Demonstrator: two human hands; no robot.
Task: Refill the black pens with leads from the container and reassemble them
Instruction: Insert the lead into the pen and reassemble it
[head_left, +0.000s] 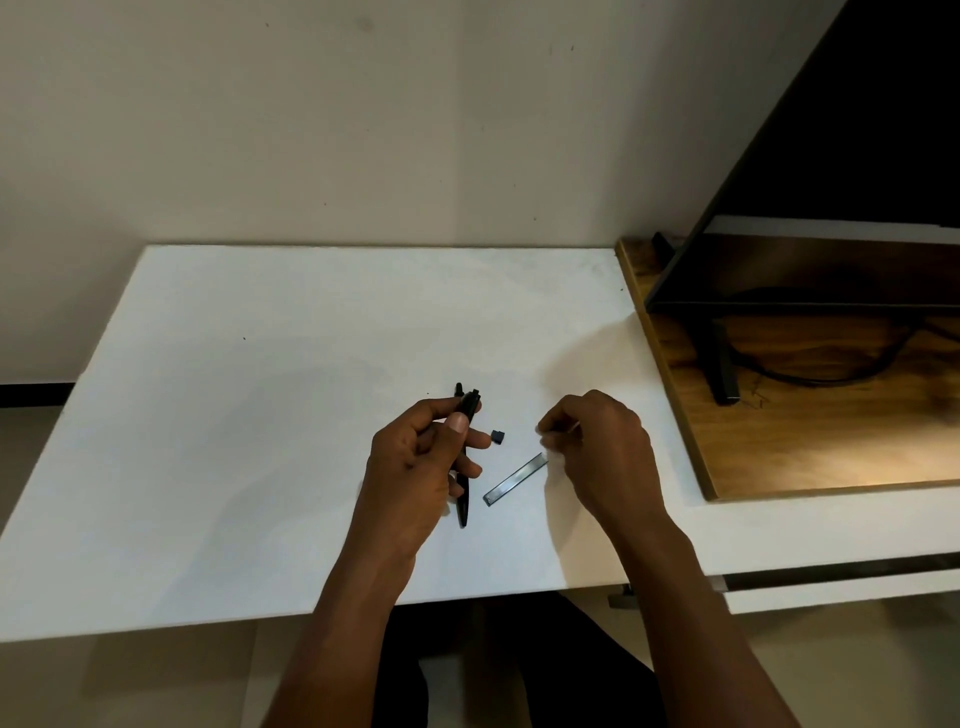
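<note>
My left hand grips a black pen with its top end pointing up past my thumb. Under that hand lies a second black pen on the white board. A small black cap sits on the board just right of my left fingers. A flat grey lead container lies slantwise between my hands. My right hand hovers over the container's upper end with fingertips pinched together, on what looks like a thin lead, too fine to be sure.
A wooden table adjoins the board on the right, with a dark monitor on a black stand and a cable on it. A plain wall rises behind the board. My legs show below the front edge.
</note>
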